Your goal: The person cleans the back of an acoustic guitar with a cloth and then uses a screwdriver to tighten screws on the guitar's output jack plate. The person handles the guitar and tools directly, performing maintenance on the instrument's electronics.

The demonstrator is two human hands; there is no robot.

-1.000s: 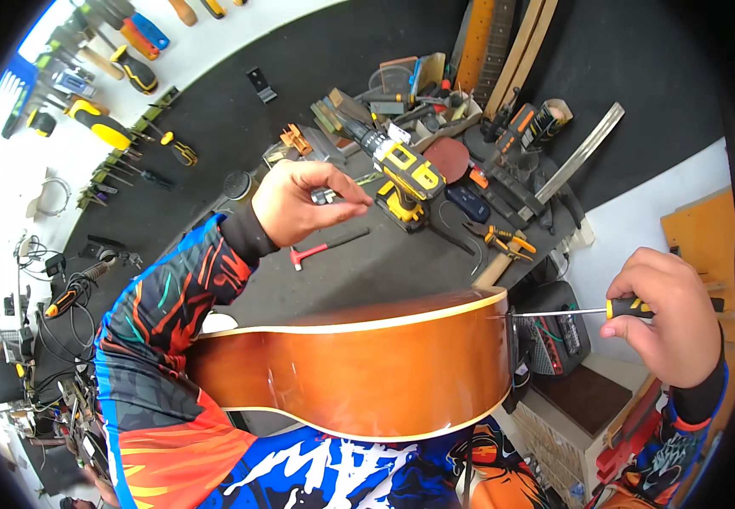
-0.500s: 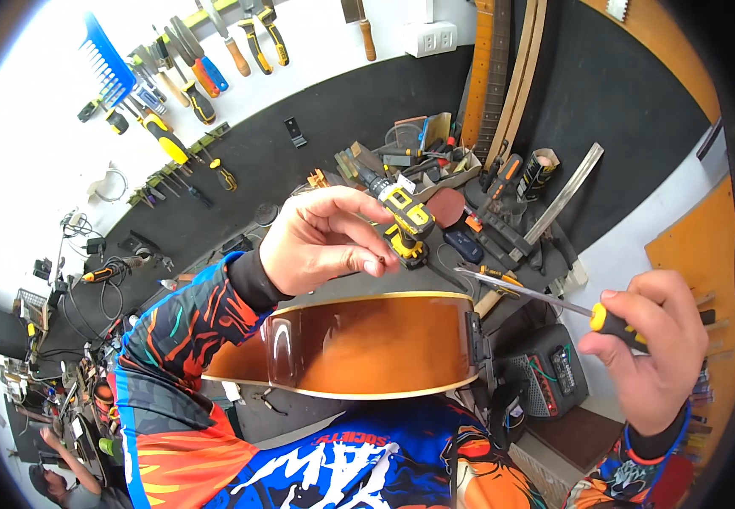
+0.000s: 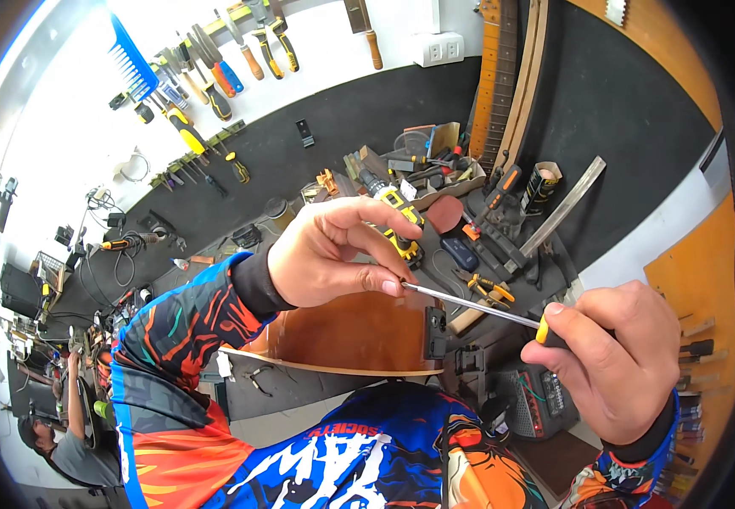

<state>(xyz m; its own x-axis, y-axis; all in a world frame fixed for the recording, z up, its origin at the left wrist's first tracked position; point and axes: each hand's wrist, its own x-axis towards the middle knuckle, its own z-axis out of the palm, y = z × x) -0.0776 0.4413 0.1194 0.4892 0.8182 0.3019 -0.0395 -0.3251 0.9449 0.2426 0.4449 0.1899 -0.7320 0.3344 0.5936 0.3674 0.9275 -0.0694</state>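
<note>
My right hand is closed around the black-and-yellow handle of a screwdriver. Its metal shaft points left, and the tip reaches the fingertips of my left hand. There, thumb and finger pinch a small dark piece, too small to name for certain. Below both hands lies a glossy amber-brown guitar body with its side facing up. A black panel sits at the right end of that side. My left hand and forearm cover part of the guitar's upper edge.
Behind my left hand a yellow-and-black cordless drill stands on the dark bench, among pliers and other tools. A guitar neck leans upright behind. Hand tools hang on the wall. At far left another person has an arm raised.
The screwdriver has moved left with my right hand, and its tip now meets my left fingertips. My left hand has shifted slightly right and down. The view has turned somewhat.
</note>
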